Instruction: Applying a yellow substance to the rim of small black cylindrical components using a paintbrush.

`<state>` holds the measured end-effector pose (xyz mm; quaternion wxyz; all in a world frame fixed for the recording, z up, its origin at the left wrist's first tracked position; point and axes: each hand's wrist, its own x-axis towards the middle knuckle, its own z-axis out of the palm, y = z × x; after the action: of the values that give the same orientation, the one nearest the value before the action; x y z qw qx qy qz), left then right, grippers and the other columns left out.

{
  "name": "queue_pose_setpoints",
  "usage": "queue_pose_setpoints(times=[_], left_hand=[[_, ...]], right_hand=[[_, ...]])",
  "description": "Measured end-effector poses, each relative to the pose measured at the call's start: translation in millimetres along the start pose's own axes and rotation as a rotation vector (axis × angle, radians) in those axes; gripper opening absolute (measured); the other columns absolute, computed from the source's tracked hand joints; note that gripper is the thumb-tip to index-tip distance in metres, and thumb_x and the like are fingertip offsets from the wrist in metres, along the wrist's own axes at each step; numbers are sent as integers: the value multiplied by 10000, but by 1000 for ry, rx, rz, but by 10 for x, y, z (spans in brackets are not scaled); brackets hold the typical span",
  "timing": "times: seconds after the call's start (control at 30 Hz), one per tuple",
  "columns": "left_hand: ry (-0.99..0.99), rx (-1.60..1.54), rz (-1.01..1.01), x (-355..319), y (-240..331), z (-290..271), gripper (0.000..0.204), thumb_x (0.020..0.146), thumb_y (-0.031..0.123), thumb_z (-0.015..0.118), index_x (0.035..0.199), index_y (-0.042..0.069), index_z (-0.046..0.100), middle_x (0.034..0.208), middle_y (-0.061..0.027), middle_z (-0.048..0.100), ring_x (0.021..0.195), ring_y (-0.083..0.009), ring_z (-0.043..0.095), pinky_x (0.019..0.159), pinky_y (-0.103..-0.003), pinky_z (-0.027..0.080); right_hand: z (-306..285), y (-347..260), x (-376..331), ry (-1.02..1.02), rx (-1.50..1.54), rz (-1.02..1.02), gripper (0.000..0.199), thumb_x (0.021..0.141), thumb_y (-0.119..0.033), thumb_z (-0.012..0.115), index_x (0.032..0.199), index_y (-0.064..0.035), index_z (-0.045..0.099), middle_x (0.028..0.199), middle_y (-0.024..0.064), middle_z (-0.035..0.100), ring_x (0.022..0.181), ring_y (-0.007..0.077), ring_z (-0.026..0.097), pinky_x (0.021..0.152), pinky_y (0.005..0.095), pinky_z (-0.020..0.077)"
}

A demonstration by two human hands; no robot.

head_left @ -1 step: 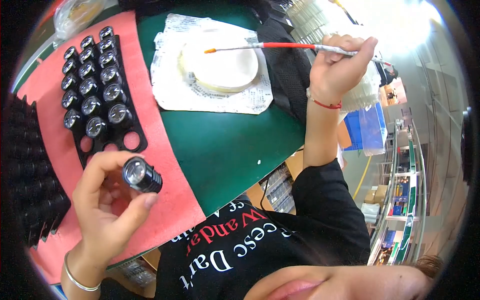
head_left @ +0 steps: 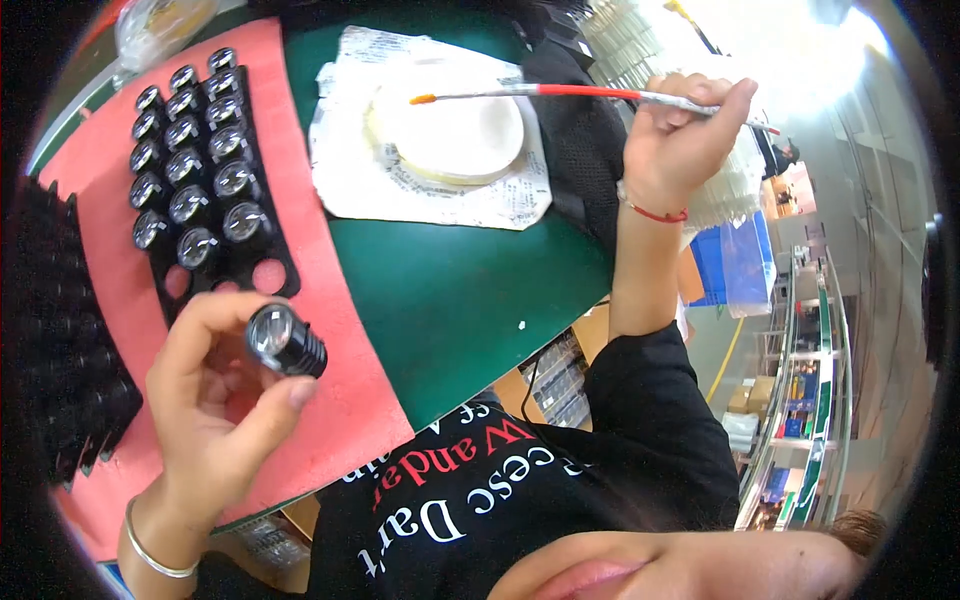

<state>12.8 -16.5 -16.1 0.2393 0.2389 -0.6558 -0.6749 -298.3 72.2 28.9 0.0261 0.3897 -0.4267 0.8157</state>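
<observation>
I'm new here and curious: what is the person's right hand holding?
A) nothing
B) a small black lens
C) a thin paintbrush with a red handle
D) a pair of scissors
C: the right hand grips a thin paintbrush, its orange tip over the white dish.

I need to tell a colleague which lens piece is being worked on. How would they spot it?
Start at the pink foam mat on the green table. Below the black tray of lens pieces, the left hand holds one black lens piece in its fingers. It is the only one out of the tray.
</observation>
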Motion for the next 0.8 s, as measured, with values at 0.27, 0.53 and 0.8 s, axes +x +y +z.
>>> queue_pose_setpoints(times=[0.27, 0.53, 0.8], left_hand=[[69, -130, -52, 87, -32, -37, 300, 691, -1, 619, 962, -4, 492, 869, -26, 514, 619, -25, 449, 533, -146, 390], [70, -164, -84, 68, -18, -60, 266, 698, 27, 636, 929, 5, 505, 843, -19, 520, 589, -22, 447, 522, -139, 382], [61, -146, -64, 85, -43, -47, 256, 704, 42, 637, 920, 13, 504, 834, -17, 519, 583, -23, 447, 505, -136, 386]], right_hand=[[-41, -83, -147, -634, 353, 235, 242, 840, -313, 476, 757, -86, 468, 540, -11, 356, 470, 74, 309, 457, 204, 266], [-20, -80, -189, -888, 222, 142, 207, 819, -249, 507, 827, -48, 459, 687, 72, 469, 542, 138, 406, 485, 245, 301], [-21, -56, -208, -902, 175, 146, 169, 799, -188, 531, 825, -37, 460, 723, 87, 458, 591, 150, 407, 529, 251, 330]])
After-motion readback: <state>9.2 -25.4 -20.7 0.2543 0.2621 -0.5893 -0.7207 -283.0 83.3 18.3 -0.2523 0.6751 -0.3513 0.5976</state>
